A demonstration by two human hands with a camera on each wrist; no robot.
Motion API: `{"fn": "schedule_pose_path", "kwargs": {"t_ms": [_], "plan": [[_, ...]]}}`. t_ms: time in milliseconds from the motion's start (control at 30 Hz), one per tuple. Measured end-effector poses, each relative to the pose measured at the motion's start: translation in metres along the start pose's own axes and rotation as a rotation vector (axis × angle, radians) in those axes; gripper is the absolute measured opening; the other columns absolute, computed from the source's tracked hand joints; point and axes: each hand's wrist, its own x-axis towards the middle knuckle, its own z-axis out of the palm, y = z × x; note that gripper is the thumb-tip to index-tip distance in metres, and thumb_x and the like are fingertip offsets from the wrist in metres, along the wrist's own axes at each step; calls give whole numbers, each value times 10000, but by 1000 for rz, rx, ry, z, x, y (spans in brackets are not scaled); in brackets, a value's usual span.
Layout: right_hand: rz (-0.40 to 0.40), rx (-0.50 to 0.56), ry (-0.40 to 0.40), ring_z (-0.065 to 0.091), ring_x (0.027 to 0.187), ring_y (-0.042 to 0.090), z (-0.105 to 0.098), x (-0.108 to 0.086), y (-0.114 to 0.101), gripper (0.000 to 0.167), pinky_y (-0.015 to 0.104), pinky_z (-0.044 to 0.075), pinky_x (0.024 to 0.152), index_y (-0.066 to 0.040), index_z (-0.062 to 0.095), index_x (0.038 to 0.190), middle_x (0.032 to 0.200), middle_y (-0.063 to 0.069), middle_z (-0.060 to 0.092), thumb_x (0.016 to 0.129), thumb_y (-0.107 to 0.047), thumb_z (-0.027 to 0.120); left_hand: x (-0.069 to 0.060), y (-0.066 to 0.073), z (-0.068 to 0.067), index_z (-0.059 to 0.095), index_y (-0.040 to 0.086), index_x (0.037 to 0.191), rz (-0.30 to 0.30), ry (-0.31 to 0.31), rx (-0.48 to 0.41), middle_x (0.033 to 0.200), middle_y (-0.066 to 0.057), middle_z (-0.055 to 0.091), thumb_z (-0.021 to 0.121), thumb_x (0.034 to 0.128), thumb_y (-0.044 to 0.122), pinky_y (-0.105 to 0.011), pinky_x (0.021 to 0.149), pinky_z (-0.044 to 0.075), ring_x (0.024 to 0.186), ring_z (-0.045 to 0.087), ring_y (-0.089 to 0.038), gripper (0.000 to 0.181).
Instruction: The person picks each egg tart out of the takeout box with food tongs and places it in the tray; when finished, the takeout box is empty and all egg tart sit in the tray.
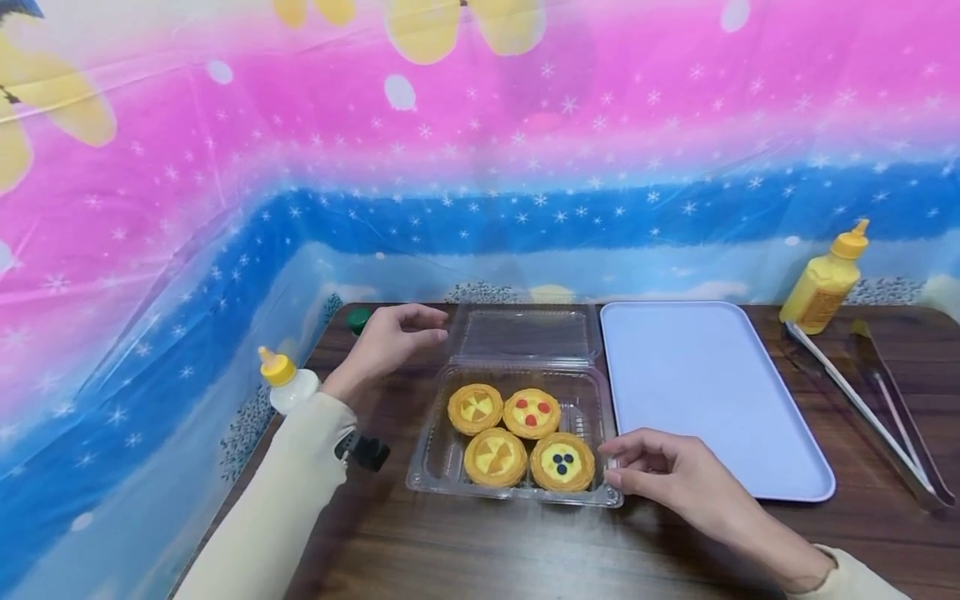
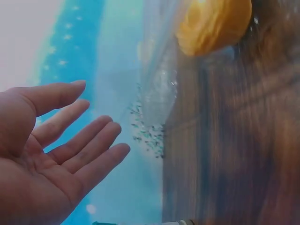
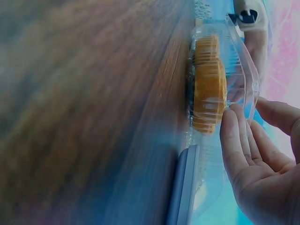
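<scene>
A clear plastic clamshell container [image 1: 513, 497] lies on the table with its lid [image 1: 525, 335] folded back. Inside it sit several egg tarts: one topped with red pieces [image 1: 532, 413], one with dark berries [image 1: 562, 462], and others with yellowish wedges [image 1: 495, 457]. My right hand [image 1: 667, 471] pinches the container's rim at the near right corner; in the right wrist view the thumb is above the rim and the fingers [image 3: 230, 136] below. My left hand [image 1: 386, 337] hovers left of the lid, fingers extended and holding nothing; its palm shows in the left wrist view.
Right of the container lies a pale lavender tray [image 1: 690, 392]. Beyond it are metal tongs [image 1: 862, 408] and a yellow squeeze bottle [image 1: 822, 283]. A white bottle with a yellow cap [image 1: 288, 383] and a green object [image 1: 357, 320] are at the left. A printed cloth surrounds the table.
</scene>
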Motion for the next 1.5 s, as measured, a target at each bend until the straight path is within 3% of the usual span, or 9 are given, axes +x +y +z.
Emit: {"fn": "schedule_pose_path", "kwargs": {"t_ms": [200,400,633,900,1067,1233,1500], "plan": [[12,-4,-20,721,874,168,-3,2,1,346,298,602,736,-46,742,1253,974,33,753,969,-233,806,-20,0,6,749,59,1274,-4,-34,-115,1287,-152,722,775,995,140,-511,973,576,1125,710,-267,292],[10,36,-70,721,883,185,-8,6,5,351,326,616,746,-28,737,1262,997,77,744,976,-222,800,-28,-10,9,755,15,1251,-31,-14,-169,1252,-148,739,803,962,106,-472,962,578,1090,707,-256,307],[21,123,-136,731,879,219,-19,13,7,356,350,623,770,31,712,1275,1011,146,741,997,-182,770,-29,-30,16,759,19,1257,-70,-73,-213,1208,-118,760,820,950,137,-394,948,582,1074,717,-235,334],[29,146,-149,732,873,234,-18,13,7,366,355,625,776,42,702,1284,1016,155,737,1003,-184,762,-29,-47,20,738,-12,1289,-127,-136,-370,1257,-168,732,814,962,125,-428,954,604,1071,754,-311,363],[18,148,-150,734,866,235,-19,13,8,354,354,626,771,41,705,1277,1008,159,738,1002,-174,762,-26,-54,28,744,-5,1285,-148,-119,-465,1243,-151,754,802,967,102,-400,960,600,1077,757,-282,340],[18,180,-160,737,861,235,-20,11,11,343,361,631,781,49,702,1274,1002,172,736,1003,-155,756,-25,-60,38,732,-32,1291,-125,-96,-571,1228,-150,760,773,981,66,-376,965,595,1090,754,-249,327],[-2,174,-170,738,873,240,-21,12,12,327,360,632,790,34,709,1274,1004,172,736,1006,-149,751,-24,-62,42,733,-55,1270,-79,-67,-581,1215,-152,764,760,976,31,-351,934,606,1071,758,-231,307]]}}
